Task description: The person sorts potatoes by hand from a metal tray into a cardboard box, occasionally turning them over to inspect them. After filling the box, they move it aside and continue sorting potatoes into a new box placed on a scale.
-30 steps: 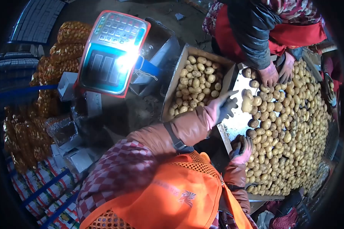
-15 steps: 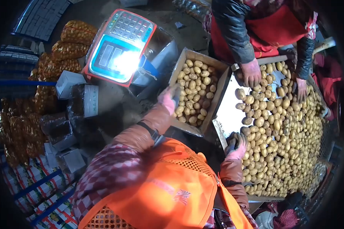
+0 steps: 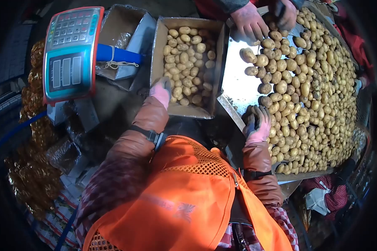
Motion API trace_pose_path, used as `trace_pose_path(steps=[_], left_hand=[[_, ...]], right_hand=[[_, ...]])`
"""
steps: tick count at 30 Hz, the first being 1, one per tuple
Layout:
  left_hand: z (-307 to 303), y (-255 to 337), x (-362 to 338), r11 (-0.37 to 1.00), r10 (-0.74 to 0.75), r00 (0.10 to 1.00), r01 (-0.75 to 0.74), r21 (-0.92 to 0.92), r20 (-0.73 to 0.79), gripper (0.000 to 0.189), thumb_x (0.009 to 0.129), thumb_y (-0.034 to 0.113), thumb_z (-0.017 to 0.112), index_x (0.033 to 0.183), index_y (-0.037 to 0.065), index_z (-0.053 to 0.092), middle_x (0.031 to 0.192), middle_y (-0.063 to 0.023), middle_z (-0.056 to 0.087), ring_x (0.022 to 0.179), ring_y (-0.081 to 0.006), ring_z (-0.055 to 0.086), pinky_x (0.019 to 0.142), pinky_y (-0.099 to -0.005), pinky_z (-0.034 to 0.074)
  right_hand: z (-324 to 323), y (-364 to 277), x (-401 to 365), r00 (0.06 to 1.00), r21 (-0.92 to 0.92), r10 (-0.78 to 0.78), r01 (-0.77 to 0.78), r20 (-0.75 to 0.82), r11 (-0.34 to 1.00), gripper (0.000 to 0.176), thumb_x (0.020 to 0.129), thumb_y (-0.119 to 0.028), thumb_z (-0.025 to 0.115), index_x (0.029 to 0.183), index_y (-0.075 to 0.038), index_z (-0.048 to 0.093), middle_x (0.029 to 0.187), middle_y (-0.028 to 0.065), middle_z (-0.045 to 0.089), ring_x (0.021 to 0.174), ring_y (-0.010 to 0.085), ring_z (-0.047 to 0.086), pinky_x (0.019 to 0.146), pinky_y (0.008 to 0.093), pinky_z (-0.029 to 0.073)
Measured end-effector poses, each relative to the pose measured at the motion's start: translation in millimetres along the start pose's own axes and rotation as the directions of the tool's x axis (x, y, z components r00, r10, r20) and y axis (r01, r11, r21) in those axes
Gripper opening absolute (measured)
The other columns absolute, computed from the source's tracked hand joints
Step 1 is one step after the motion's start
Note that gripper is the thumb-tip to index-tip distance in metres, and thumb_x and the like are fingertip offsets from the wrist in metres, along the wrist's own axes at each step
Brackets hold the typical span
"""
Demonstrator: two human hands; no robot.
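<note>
My left hand (image 3: 162, 90), in a pink glove with grey fingers, grips the left wall of an open cardboard box (image 3: 191, 111) near its front corner. A layer of potatoes (image 3: 183, 62) lies in the box. My right hand (image 3: 257, 124), gloved alike, rests at the left edge of a white sorting table (image 3: 238, 85). Its fingers are stretched and slightly apart, beside the nearest potatoes (image 3: 281, 86). I see no potato held in it. Potatoes thickly cover the table's right side.
A co-worker's two gloved hands (image 3: 255, 21) are over potatoes at the table's far end. A digital scale (image 3: 73, 54) stands at left, beside another open carton (image 3: 123, 25). Filled mesh sacks (image 3: 33, 175) are stacked further left. A blue bar (image 3: 119, 54) sticks out near the scale.
My view has shifted, so the box and table sit higher in it and the scale further left. My hands stay at the box and table edge. The co-worker's hands have come closer together.
</note>
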State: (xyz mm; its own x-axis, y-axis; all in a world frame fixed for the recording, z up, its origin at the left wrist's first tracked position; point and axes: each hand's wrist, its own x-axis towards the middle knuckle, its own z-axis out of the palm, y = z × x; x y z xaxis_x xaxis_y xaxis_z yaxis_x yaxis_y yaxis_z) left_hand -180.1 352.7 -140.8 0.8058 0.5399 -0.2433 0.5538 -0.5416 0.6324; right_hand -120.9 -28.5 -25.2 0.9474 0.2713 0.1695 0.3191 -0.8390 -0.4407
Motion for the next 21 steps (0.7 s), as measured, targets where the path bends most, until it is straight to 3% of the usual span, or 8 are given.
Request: trace_pose_path(steps=[3, 4, 8, 10, 13, 14, 15, 21], left_hand=[[1, 28, 17, 0.987, 0.074, 0.996, -0.081, 0.139, 0.052, 0.028, 0.095, 0.019, 0.058, 0.118, 0.008, 0.068, 0.108, -0.0202, 0.070, 0.104, -0.0373, 0.066, 0.092, -0.0409, 0.051], [-1, 41, 27, 0.990, 0.012, 0.982, -0.037, 0.133, 0.190, 0.031, 0.095, 0.025, 0.057, 0.119, 0.008, 0.067, 0.106, -0.0211, 0.069, 0.108, -0.0388, 0.063, 0.094, -0.0429, 0.050], [37, 72, 52, 0.963, -0.010, 0.925, -0.094, 0.252, 0.381, 0.035, 0.094, 0.030, 0.059, 0.120, 0.008, 0.067, 0.108, -0.0209, 0.069, 0.107, -0.0378, 0.064, 0.093, -0.0436, 0.051], [56, 97, 67, 0.870, -0.171, 0.799, -0.153, 0.469, 0.577, 0.031, 0.096, 0.027, 0.054, 0.116, 0.009, 0.069, 0.120, -0.0181, 0.066, 0.112, -0.0355, 0.063, 0.094, -0.0433, 0.051], [88, 92, 86, 0.791, -0.299, 0.764, -0.136, 0.596, 0.572, 0.036, 0.096, 0.034, 0.055, 0.113, 0.008, 0.072, 0.118, -0.0149, 0.069, 0.112, -0.0320, 0.065, 0.092, -0.0404, 0.054], [113, 70, 90, 0.699, -0.247, 0.760, -0.291, 0.654, 0.602, 0.039, 0.090, 0.043, 0.066, 0.108, 0.009, 0.073, 0.108, -0.0166, 0.072, 0.095, -0.0325, 0.070, 0.079, -0.0442, 0.055], [112, 70, 88, 0.670, -0.254, 0.747, -0.322, 0.669, 0.614, 0.039, 0.090, 0.043, 0.066, 0.107, 0.009, 0.073, 0.107, -0.0166, 0.072, 0.093, -0.0326, 0.070, 0.078, -0.0442, 0.055], [96, 75, 90, 0.741, -0.265, 0.750, -0.244, 0.625, 0.607, 0.037, 0.090, 0.042, 0.067, 0.103, 0.007, 0.073, 0.099, -0.0164, 0.072, 0.081, -0.0332, 0.070, 0.071, -0.0444, 0.054]], right_hand=[[-1, 0, 1, 1.000, -0.012, -0.018, 0.019, 0.014, 1.000, 0.033, 0.080, -0.007, 0.064, 0.113, -0.005, 0.066, 0.118, 0.0167, 0.064, 0.117, 0.0389, 0.056, 0.103, 0.0498, 0.042], [-3, -5, 2, 1.000, -0.009, 0.006, -0.006, 0.017, 1.000, 0.033, 0.080, -0.006, 0.064, 0.113, -0.005, 0.066, 0.118, 0.0170, 0.064, 0.117, 0.0393, 0.056, 0.103, 0.0499, 0.042], [-2, -6, 5, 1.000, -0.008, 0.005, -0.005, 0.012, 1.000, 0.035, 0.079, -0.004, 0.065, 0.113, -0.005, 0.066, 0.119, 0.0173, 0.063, 0.118, 0.0404, 0.056, 0.103, 0.0504, 0.042], [-1, -5, 4, 1.000, -0.010, -0.007, 0.007, -0.003, 1.000, 0.035, 0.079, -0.003, 0.064, 0.114, -0.005, 0.065, 0.119, 0.0172, 0.063, 0.118, 0.0405, 0.055, 0.103, 0.0504, 0.042], [-3, -7, 7, 1.000, -0.023, -0.021, 0.021, 0.003, 1.000, 0.036, 0.079, -0.003, 0.064, 0.115, -0.005, 0.065, 0.119, 0.0170, 0.062, 0.117, 0.0406, 0.055, 0.103, 0.0504, 0.043], [-5, -7, 7, 1.000, -0.034, -0.018, 0.019, 0.025, 0.999, 0.036, 0.079, -0.004, 0.064, 0.115, -0.005, 0.064, 0.120, 0.0170, 0.062, 0.117, 0.0407, 0.055, 0.102, 0.0504, 0.043], [-5, -7, 7, 1.000, -0.039, -0.012, 0.013, 0.027, 0.999, 0.036, 0.079, -0.004, 0.064, 0.115, -0.005, 0.064, 0.120, 0.0170, 0.062, 0.117, 0.0407, 0.055, 0.102, 0.0504, 0.043], [-7, -7, 6, 0.999, -0.022, 0.024, -0.023, 0.046, 0.999, 0.036, 0.081, -0.007, 0.067, 0.117, -0.006, 0.066, 0.124, 0.0167, 0.063, 0.121, 0.0389, 0.055, 0.105, 0.0479, 0.043]])
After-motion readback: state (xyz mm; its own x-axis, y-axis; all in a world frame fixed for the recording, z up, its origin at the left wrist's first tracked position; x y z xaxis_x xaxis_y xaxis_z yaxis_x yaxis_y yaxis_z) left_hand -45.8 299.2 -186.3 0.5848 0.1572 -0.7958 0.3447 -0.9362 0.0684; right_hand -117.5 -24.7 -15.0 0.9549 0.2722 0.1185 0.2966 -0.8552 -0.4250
